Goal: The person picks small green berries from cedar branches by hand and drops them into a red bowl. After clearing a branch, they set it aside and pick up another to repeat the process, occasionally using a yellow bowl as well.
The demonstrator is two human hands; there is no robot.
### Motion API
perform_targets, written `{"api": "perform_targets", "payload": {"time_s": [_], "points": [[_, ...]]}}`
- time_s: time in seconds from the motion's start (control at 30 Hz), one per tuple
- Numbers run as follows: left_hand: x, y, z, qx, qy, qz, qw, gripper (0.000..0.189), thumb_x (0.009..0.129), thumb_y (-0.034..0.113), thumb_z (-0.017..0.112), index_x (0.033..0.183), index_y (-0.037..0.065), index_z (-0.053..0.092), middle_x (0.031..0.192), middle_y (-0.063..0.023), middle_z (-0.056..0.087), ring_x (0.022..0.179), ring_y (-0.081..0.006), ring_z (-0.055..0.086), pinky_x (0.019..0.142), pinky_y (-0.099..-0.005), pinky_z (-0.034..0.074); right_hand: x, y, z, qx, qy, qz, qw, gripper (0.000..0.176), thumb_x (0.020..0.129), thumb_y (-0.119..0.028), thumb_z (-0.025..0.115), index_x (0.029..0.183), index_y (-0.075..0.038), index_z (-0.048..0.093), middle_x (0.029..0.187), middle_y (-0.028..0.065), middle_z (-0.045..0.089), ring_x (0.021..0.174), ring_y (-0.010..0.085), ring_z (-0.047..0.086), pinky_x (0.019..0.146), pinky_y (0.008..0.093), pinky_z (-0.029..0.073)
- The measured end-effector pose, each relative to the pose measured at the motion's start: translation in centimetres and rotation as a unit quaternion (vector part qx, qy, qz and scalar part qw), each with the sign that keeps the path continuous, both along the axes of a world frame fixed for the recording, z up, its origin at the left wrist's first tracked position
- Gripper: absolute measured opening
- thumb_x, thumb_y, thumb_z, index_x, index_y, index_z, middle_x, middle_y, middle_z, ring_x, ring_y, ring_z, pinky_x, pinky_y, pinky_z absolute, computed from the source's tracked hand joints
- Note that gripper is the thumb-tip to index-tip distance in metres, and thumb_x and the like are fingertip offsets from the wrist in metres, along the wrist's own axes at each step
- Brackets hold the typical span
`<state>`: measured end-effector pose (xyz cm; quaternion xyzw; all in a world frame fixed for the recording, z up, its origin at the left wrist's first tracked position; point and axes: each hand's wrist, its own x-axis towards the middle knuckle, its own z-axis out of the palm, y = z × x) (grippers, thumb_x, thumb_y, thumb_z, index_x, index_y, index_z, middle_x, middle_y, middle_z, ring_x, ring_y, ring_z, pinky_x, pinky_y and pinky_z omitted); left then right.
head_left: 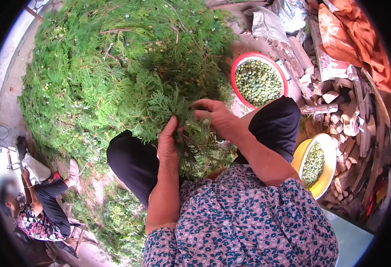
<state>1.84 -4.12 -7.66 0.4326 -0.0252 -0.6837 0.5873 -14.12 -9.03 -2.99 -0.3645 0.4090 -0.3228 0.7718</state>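
Observation:
My left hand (pixel 168 135) is closed around a leafy green conifer branch (pixel 164 104), thumb uppermost, above my lap. Flat, scaly sprays fan out beyond the thumb, and more foliage hangs down between my knees. My right hand (pixel 220 119) is just to the right of the branch. Its visible fingers are apart and slightly bent toward the foliage, with the fingertips a little blurred. I see nothing held in it. A large heap of cut conifer branches (pixel 93 80) rises in front of me, dotted with small pale cones.
A red-rimmed basin (pixel 233 79) of small green cones stands beyond my right knee. Beside my right elbow is a yellow basin (pixel 328 178) with more cones. Split firewood (pixel 346 142) and orange sheeting (pixel 353 33) lie at right. Another person (pixel 40 204) sits at lower left.

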Motion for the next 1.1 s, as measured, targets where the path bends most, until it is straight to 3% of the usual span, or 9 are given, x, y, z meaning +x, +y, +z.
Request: {"api": "perform_targets", "payload": {"time_s": [0.1, 0.2, 0.3, 0.37, 0.53, 0.6, 0.7, 0.97, 1.1], "points": [[-0.4, 0.7, 1.3, -0.052, -0.078, -0.042, 0.995, 0.031, 0.072, 0.014, 0.069, 0.099, 0.004, 0.058, 0.082, -0.0012, 0.060, 0.068, -0.0122, 0.056, 0.056, -0.0244, 0.046, 1.2, -0.1, 0.7, -0.111, 0.017, 0.025, 0.993, 0.020, 0.077, -0.013, 0.061, 0.090, 0.002, 0.058, 0.067, -0.0005, 0.054, 0.051, 0.0044, 0.045, 0.043, 0.0211, 0.033], [-0.4, 0.8, 2.2, -0.069, -0.116, -0.103, 0.985, 0.035, 0.070, 0.009, 0.069, 0.103, 0.003, 0.056, 0.087, -0.0050, 0.061, 0.070, -0.0166, 0.059, 0.059, -0.0269, 0.048, 2.0, -1.6, -0.1, -0.114, 0.079, -0.006, 0.990, 0.018, 0.078, -0.013, 0.062, 0.090, 0.000, 0.060, 0.067, -0.0019, 0.056, 0.054, 0.0046, 0.046, 0.045, 0.0202, 0.036], [-1.5, 0.4, 3.6, -0.022, -0.125, -0.015, 0.992, 0.030, 0.069, 0.008, 0.069, 0.096, 0.002, 0.059, 0.084, -0.0053, 0.062, 0.069, -0.0156, 0.059, 0.060, -0.0268, 0.048, 1.6, -2.5, -0.7, -0.141, 0.066, -0.017, 0.988, 0.017, 0.081, -0.016, 0.061, 0.092, -0.004, 0.062, 0.075, -0.0028, 0.060, 0.060, 0.0047, 0.050, 0.048, 0.0197, 0.038], [-0.6, 0.3, 2.9, 0.007, -0.131, -0.018, 0.991, 0.026, 0.068, 0.005, 0.069, 0.093, 0.002, 0.060, 0.082, -0.0048, 0.062, 0.069, -0.0147, 0.059, 0.060, -0.0257, 0.048, 1.1, -2.2, 0.1, -0.035, 0.092, -0.067, 0.993, 0.020, 0.083, -0.022, 0.059, 0.095, -0.006, 0.062, 0.079, -0.0028, 0.061, 0.063, 0.0043, 0.051, 0.049, 0.0189, 0.038], [0.3, 0.0, 1.6, 0.047, -0.113, 0.042, 0.992, 0.021, 0.068, 0.004, 0.069, 0.087, 0.000, 0.062, 0.080, -0.0046, 0.062, 0.069, -0.0136, 0.059, 0.061, -0.0234, 0.048, -3.0, -1.8, -2.9, -0.056, 0.049, -0.098, 0.992, 0.028, 0.084, -0.030, 0.056, 0.090, -0.004, 0.061, 0.064, -0.0005, 0.053, 0.049, 0.0066, 0.045, 0.038, 0.0205, 0.030], [0.5, -0.1, 1.3, 0.048, -0.125, 0.061, 0.989, 0.021, 0.068, 0.005, 0.070, 0.086, 0.000, 0.062, 0.079, -0.0041, 0.062, 0.068, -0.0132, 0.059, 0.060, -0.0236, 0.048, -4.3, -1.3, -3.1, 0.097, -0.042, -0.115, 0.988, 0.038, 0.085, -0.040, 0.055, 0.089, -0.002, 0.058, 0.061, -0.0002, 0.049, 0.047, 0.0072, 0.044, 0.037, 0.0203, 0.027], [0.7, -0.3, 0.7, 0.035, -0.111, 0.069, 0.991, 0.021, 0.067, 0.005, 0.071, 0.086, 0.000, 0.062, 0.078, -0.0039, 0.063, 0.066, -0.0128, 0.059, 0.058, -0.0238, 0.048, -5.3, -1.0, -2.8, 0.084, -0.028, -0.076, 0.993, 0.045, 0.083, -0.046, 0.055, 0.089, -0.001, 0.056, 0.062, 0.0003, 0.048, 0.047, 0.0074, 0.044, 0.036, 0.0196, 0.026], [0.2, -0.2, 1.0, 0.031, -0.122, 0.076, 0.989, 0.019, 0.068, 0.002, 0.069, 0.086, 0.000, 0.062, 0.079, -0.0044, 0.063, 0.065, -0.0129, 0.059, 0.056, -0.0236, 0.048, -4.5, 0.2, -1.9, 0.104, -0.031, -0.078, 0.991, 0.045, 0.077, -0.047, 0.061, 0.074, -0.002, 0.057, 0.058, 0.0006, 0.045, 0.035, 0.0071, 0.035, 0.031, 0.0209, 0.021], [0.2, 0.1, 1.1, 0.006, -0.159, 0.058, 0.985, 0.012, 0.072, 0.006, 0.067, 0.082, 0.002, 0.063, 0.077, -0.0043, 0.063, 0.067, -0.0140, 0.059, 0.061, -0.0258, 0.049, -3.5, 0.3, -1.3, 0.070, -0.024, -0.039, 0.996, 0.027, 0.083, -0.029, 0.060, 0.080, -0.003, 0.055, 0.059, 0.0009, 0.047, 0.038, 0.0067, 0.038, 0.032, 0.0201, 0.023]]}}
